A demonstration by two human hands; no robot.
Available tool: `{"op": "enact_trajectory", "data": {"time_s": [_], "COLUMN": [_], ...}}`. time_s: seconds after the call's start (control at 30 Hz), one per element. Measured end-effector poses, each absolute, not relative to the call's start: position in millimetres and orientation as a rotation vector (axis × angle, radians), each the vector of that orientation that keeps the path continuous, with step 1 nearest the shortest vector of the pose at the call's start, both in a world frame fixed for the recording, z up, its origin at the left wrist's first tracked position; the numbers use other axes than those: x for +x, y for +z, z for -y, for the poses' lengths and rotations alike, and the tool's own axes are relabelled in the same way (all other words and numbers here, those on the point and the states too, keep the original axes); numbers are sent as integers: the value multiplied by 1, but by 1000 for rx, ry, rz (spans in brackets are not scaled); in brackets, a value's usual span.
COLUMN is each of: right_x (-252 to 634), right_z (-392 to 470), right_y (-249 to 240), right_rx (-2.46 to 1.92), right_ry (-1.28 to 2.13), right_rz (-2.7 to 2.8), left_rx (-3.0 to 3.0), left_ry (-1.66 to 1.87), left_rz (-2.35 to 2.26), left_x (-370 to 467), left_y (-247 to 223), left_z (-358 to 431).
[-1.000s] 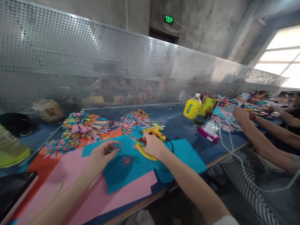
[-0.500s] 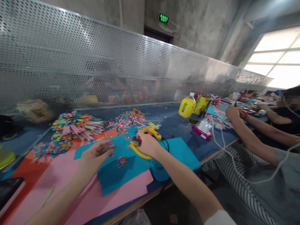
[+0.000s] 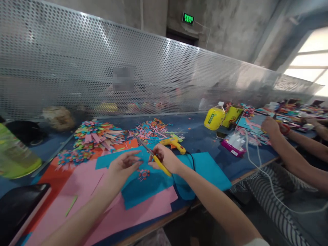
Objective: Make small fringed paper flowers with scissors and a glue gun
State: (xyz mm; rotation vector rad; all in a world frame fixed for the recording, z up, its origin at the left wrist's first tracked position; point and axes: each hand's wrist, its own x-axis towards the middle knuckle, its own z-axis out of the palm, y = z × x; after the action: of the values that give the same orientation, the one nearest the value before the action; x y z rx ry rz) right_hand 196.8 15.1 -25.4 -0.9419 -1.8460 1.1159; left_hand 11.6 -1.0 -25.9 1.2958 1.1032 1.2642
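My right hand (image 3: 165, 159) is closed around a pair of scissors (image 3: 162, 165) with yellow handles. The blades point up and to the left, above the blue paper (image 3: 153, 187). Facing it, my left hand (image 3: 123, 169) hovers with curved fingers and the thumb a little apart; nothing clear shows between them. A small pink, orange and blue paper flower (image 3: 144, 175) lies on the blue sheet between the two hands. Just behind my right hand rests a yellow glue gun (image 3: 174, 144). Pink paper (image 3: 148, 205) spreads under the blue sheet and my left forearm.
Layered paper-strip clusters (image 3: 98, 135) and a heap of cut strips (image 3: 151, 130) lie at the back. A yellow-liquid bottle (image 3: 214, 116), a yellow can (image 3: 232, 116) and a purple box (image 3: 233, 147) stand right. A perforated metal screen (image 3: 153, 75) borders the table. A co-worker's arm (image 3: 289, 147) reaches in.
The view has swung left, so things sit farther right. The scissors have turned in my right hand, their blades now slanting more steeply. My left hand stays near the flower.
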Motion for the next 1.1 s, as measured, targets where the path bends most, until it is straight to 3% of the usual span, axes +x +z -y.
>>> {"op": "enact_trajectory", "data": {"time_s": [0.3, 0.53, 0.83, 1.1], "right_x": [190, 190, 206, 212], "right_z": [-9, -5, -14, -11], "right_y": [-15, -8, -16, -11], "right_rx": [-911, -899, -1100, -1133], "right_ry": [1413, 1448, 983, 922], "right_rz": [1594, 1618, 1933, 2141], "left_rx": [1166, 1145, 1200, 1009], "left_ry": [1222, 1251, 1413, 1512], "left_rz": [-1019, -990, -1053, -1032], "left_x": [15, 18, 8, 2], "left_y": [-29, -28, -22, -17], "left_z": [3, 2, 0, -4]}}
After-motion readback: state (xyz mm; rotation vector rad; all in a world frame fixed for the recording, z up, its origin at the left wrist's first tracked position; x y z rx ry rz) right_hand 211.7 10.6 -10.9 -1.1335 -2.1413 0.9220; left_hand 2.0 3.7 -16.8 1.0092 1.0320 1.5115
